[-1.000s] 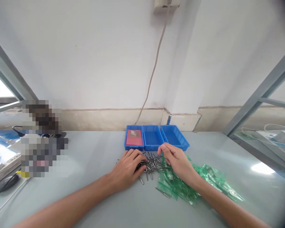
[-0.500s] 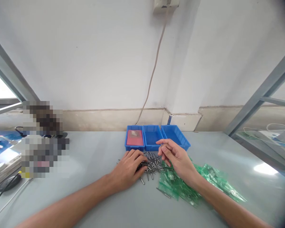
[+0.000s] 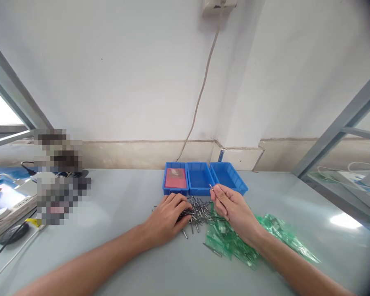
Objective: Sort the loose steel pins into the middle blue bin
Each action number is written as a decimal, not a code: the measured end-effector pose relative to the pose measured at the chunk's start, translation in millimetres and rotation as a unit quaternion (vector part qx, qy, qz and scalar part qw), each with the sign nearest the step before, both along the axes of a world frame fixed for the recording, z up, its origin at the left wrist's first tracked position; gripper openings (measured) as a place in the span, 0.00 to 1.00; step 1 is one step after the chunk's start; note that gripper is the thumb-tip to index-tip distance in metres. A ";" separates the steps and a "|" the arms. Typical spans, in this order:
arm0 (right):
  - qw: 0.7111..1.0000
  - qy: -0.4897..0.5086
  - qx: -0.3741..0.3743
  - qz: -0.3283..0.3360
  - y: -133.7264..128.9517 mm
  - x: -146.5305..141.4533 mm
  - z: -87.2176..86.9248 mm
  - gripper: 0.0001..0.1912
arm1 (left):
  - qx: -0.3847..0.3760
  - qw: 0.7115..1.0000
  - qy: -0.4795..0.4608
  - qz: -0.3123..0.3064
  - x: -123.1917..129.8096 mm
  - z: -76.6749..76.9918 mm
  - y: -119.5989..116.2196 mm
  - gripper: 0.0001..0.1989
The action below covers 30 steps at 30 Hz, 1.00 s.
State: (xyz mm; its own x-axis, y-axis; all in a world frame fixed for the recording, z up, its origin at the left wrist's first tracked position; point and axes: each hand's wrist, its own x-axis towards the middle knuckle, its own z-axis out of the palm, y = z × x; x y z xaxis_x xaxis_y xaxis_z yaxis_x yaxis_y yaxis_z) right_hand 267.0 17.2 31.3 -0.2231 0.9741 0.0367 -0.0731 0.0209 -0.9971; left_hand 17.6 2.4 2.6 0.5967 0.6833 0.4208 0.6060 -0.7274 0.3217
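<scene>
A pile of thin metal pins (image 3: 201, 211) lies on the grey table in front of the blue trays. Curved over the pile's left part, my left hand (image 3: 169, 213) has its fingers around some of the pins. My right hand (image 3: 230, 205) is raised at the pile's right side, its thumb and finger pinching one metal pin (image 3: 211, 187) whose tip sticks out to the upper left. Green plastic bags (image 3: 234, 240) with pins inside lie beneath and beside my right hand. One loose pin (image 3: 212, 249) rests in front of the bags.
Three blue trays stand side by side: the left tray (image 3: 175, 191) holds a red item (image 3: 175, 181), beside the middle tray (image 3: 200, 191) and right tray (image 3: 242, 187). At the left are a mouse (image 3: 15, 233), cables, a power strip (image 3: 15, 213) and a blurred person.
My right hand's fingers have closed and turned, and a pin now shows at their tips. My left hand has stayed on the pile. The camera view has shifted slightly.
</scene>
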 end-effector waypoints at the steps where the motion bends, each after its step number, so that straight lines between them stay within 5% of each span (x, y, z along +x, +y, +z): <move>1: 1.000 0.013 -0.001 0.000 0.5 0.3 -0.4 0.27 | 0.000 1.000 0.000 0.000 -0.1 -0.1 0.0 0.07; 7: 0.999 0.043 0.026 -0.021 2.5 0.9 2.1 0.20 | -0.006 1.000 0.004 -0.004 -0.5 -0.3 0.2 0.07; 15: 0.981 -0.142 0.125 -0.043 -3.2 1.6 0.4 0.17 | 0.001 1.000 -0.001 -0.003 -0.1 0.4 -0.3 0.07; 23: 0.900 -0.317 0.284 -0.093 -12.8 1.4 1.1 0.14 | -0.009 1.000 -0.001 -0.006 0.0 -1.6 -0.1 0.07; 30: 0.845 -0.352 0.384 -0.121 -15.1 5.8 3.3 0.14 | 0.003 1.000 -0.005 -0.005 -0.6 -3.6 -0.3 0.07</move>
